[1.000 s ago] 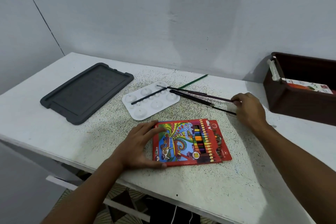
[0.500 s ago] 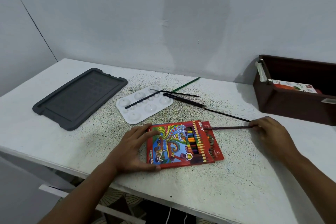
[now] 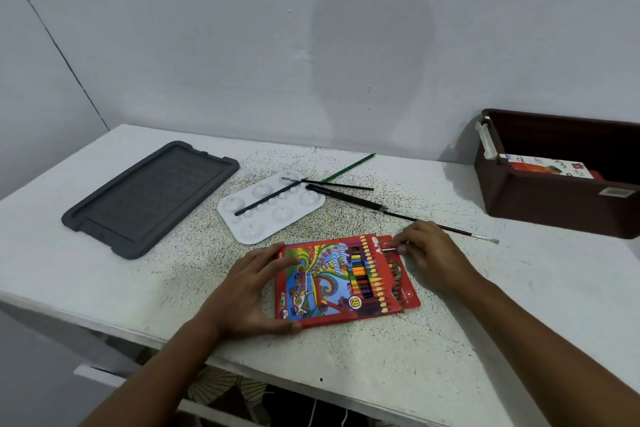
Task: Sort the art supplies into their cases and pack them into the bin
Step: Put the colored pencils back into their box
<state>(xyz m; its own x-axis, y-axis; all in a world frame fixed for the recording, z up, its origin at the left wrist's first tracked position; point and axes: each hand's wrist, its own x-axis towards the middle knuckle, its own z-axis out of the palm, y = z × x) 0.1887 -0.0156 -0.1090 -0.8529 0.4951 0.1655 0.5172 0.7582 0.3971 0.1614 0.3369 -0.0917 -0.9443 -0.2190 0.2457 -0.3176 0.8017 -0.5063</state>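
A red colour pencil box (image 3: pixel 341 279) lies flat near the table's front edge. My left hand (image 3: pixel 252 291) grips its left end, fingers on top and thumb at the near edge. My right hand (image 3: pixel 427 255) pinches the end of a dark pencil (image 3: pixel 390 248) at the box's open right end; most of the pencil is hidden inside. Behind the box lie a white paint palette (image 3: pixel 273 210), a long paintbrush (image 3: pixel 446 227), other dark brushes (image 3: pixel 341 185) and a green pencil (image 3: pixel 348 168). The brown bin (image 3: pixel 554 199) stands at the right by the wall.
A dark grey lid or tray (image 3: pixel 149 198) lies on the table's left part. The bin holds a printed box (image 3: pixel 547 166). The table (image 3: pixel 467 340) ends close below my hands, and the wall runs along its back.
My right hand picked a dark pencil from among the brushes, brought it to the box's open end and pushed it in. My left hand kept its grip on the box.
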